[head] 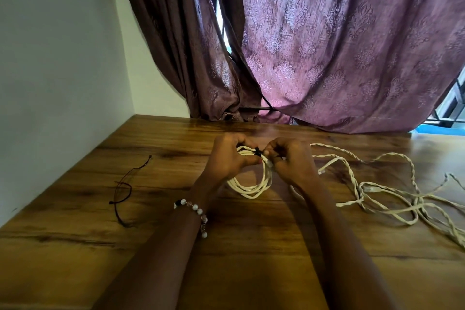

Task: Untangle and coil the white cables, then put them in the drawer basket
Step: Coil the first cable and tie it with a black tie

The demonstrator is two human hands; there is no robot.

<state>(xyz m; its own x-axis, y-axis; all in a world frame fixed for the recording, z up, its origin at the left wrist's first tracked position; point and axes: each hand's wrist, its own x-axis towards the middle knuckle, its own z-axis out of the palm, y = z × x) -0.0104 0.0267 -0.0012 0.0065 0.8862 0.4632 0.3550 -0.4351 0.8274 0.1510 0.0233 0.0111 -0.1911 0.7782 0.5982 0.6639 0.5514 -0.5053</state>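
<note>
Head view shows both hands raised just above the table (251, 272), meeting over a coiled white cable (251, 187). Left hand (227, 158) is closed around the top left of the coil, fingers wrapped over the bundled loops, evidently to keep the turns stacked so they cannot spring apart. Right hand (292, 161) is closed at the top right of the same coil, fingertips pinched at a small black tie (257, 151) that crosses the loops between the two hands. Judgement: the tie is being fastened or cinched to hold the coil; whether it is already secured cannot be told. The lower arc of the coil hangs below both hands, close to the table surface.

To the right of the right hand, the remaining white cables (392, 196) lie loose on the table, twisted over one another and not yet coiled. One strand runs in toward the right wrist. Judgement: this part of the task is outstanding.

Well to the left of the left hand, a thin dark cord (123, 189) lies on the table, apart from the work. A beaded bracelet (196, 209) sits on the left wrist.

No drawer basket is in view. Beyond the hands, a patterned curtain (339, 45) hangs at the far table edge.
</note>
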